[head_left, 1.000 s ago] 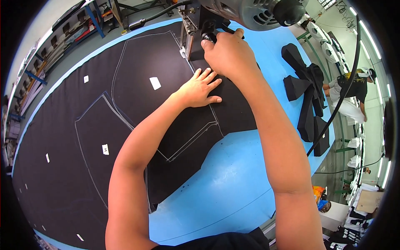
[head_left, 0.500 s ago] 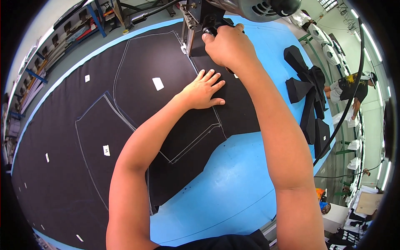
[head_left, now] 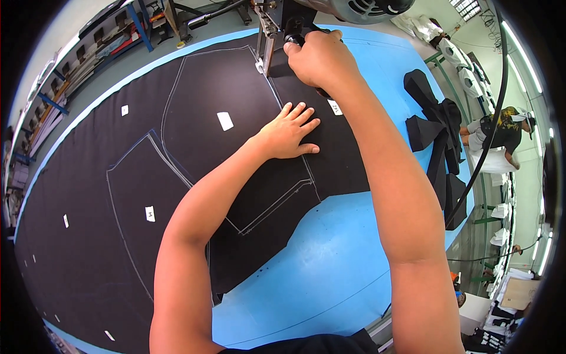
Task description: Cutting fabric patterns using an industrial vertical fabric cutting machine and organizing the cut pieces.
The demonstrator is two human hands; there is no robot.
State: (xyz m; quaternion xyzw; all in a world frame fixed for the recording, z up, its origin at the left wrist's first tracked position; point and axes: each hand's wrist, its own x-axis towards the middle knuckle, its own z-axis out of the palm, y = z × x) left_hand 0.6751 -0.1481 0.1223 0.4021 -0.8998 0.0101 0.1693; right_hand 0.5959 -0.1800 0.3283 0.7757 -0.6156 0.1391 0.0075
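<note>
Black fabric (head_left: 200,94) with chalked pattern outlines and small white labels lies flat over a blue table (head_left: 330,236). My left hand (head_left: 289,131) rests palm down on the fabric, fingers spread, beside a chalk line. Beyond it stands an upright cloth cutting machine (head_left: 359,9), its grey motor housing cut off by the top edge. My right hand (head_left: 324,62) is wrapped round the machine's black handle (head_left: 293,36). Left of that hand, the upright metal blade guard (head_left: 269,56) meets the fabric on the chalk line. The far side of the right hand's grip is hidden.
Cut black fabric pieces (head_left: 436,130) are heaped at the table's right. A black cable (head_left: 492,127) hangs down past them. Another person (head_left: 510,130) stands beyond, near racks with white bundles (head_left: 454,53). Shelving (head_left: 100,50) lines the far left.
The cutting machine and my right hand have shifted slightly away along the line, baring more of a white label by the wrist. My left hand stays in place. The other person's arm has moved.
</note>
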